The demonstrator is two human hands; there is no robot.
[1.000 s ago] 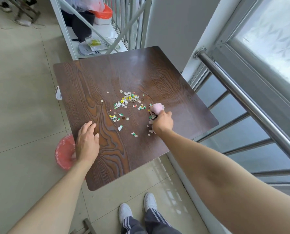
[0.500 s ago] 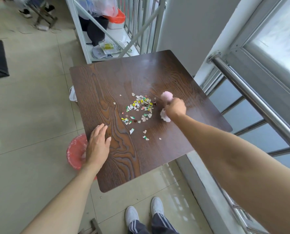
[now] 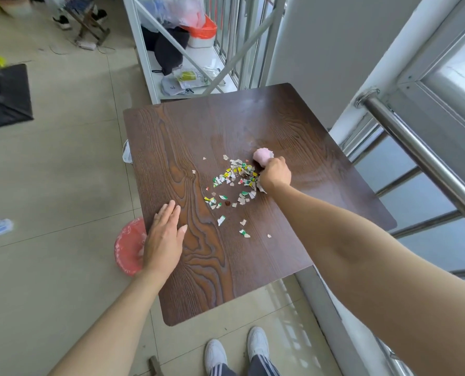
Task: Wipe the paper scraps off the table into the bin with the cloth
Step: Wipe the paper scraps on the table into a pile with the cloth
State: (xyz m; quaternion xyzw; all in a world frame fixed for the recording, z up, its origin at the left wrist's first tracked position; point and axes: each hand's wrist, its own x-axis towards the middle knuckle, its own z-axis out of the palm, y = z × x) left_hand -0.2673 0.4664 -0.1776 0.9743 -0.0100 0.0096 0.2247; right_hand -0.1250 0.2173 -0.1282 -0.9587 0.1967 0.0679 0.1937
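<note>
A dark wooden table (image 3: 293,126) carries a loose pile of small coloured paper scraps (image 3: 235,176) near its middle, with a few strays (image 3: 244,233) nearer to me. My right hand (image 3: 275,175) is shut on a bunched pink cloth (image 3: 262,155), pressed to the tabletop at the right edge of the pile. My left hand (image 3: 164,238) lies flat and open on the table's left edge. Below that edge, on the floor, stands a bin with a pink liner (image 3: 129,246), partly hidden by the table and my left hand.
A steel handrail (image 3: 421,158) and window run along the right side. A white rack (image 3: 188,50) with bags stands behind the table. A black mat (image 3: 6,96) lies on the tiled floor at left. My shoes (image 3: 236,348) are just under the near edge.
My right hand with the cloth has swept from the near right side of the scraps round to their far right, pushing them closer together toward the left. My left hand has stayed flat on the edge.
</note>
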